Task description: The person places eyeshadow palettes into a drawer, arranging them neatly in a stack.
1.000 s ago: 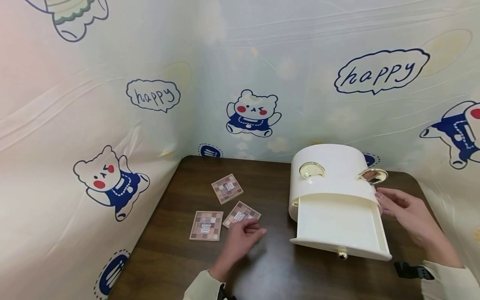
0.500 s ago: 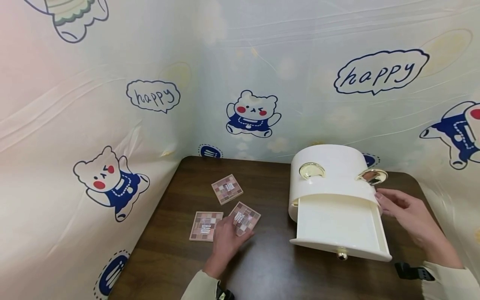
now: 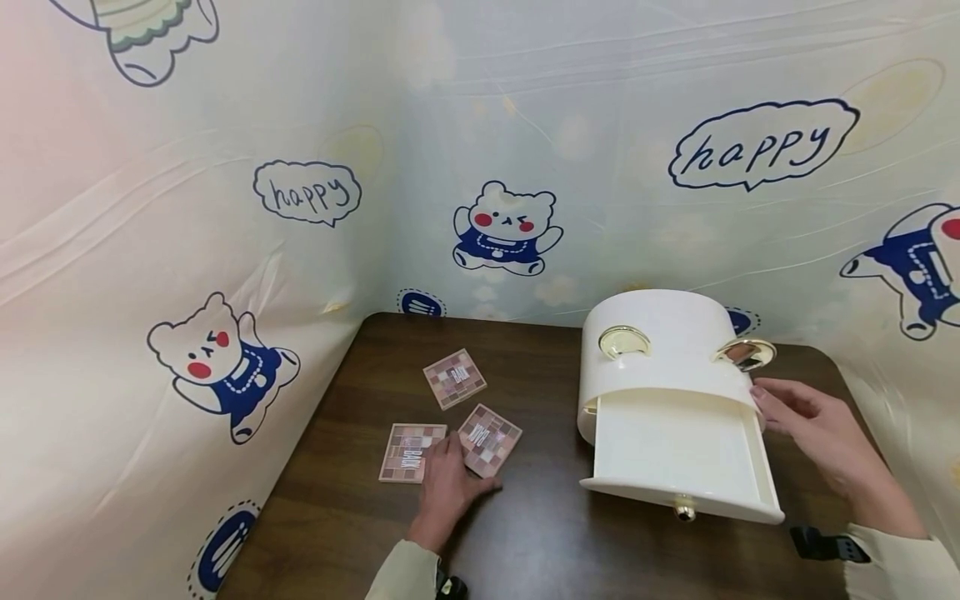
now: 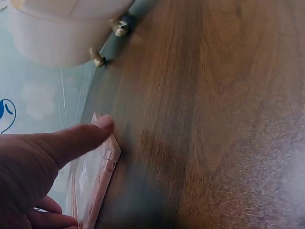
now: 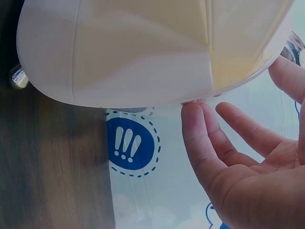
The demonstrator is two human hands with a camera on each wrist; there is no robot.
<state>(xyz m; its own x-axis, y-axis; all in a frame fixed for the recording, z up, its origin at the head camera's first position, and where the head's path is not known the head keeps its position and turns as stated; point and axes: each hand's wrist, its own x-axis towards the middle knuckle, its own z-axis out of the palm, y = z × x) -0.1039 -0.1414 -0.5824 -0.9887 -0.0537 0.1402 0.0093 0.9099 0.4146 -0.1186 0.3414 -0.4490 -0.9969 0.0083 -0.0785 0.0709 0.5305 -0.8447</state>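
Observation:
Three square eyeshadow palettes lie on the brown table. My left hand (image 3: 444, 485) is at the middle palette (image 3: 491, 437), its fingers along the left edge and the thumb by the near corner. In the left wrist view, the thumb reaches straight across the end of that palette (image 4: 97, 183). Other palettes lie to the left (image 3: 401, 454) and farther back (image 3: 454, 379). On the right stands a white storage box (image 3: 660, 354) with its drawer (image 3: 678, 446) pulled out. My right hand (image 3: 821, 429) touches the box's right side with extended fingertips, as the right wrist view also shows.
Gold ear-shaped fittings (image 3: 624, 341) stick up on the box. A gold knob (image 3: 684, 507) sits on the drawer's front, which juts toward me. A bear-print cloth (image 3: 600, 150) hangs behind and beside the dark wooden table (image 3: 555, 542).
My left hand has moved left from the middle palette's near side to its left edge, uncovering its printed face, with the fingers and thumb spreading apart. My right hand and the box stay still.

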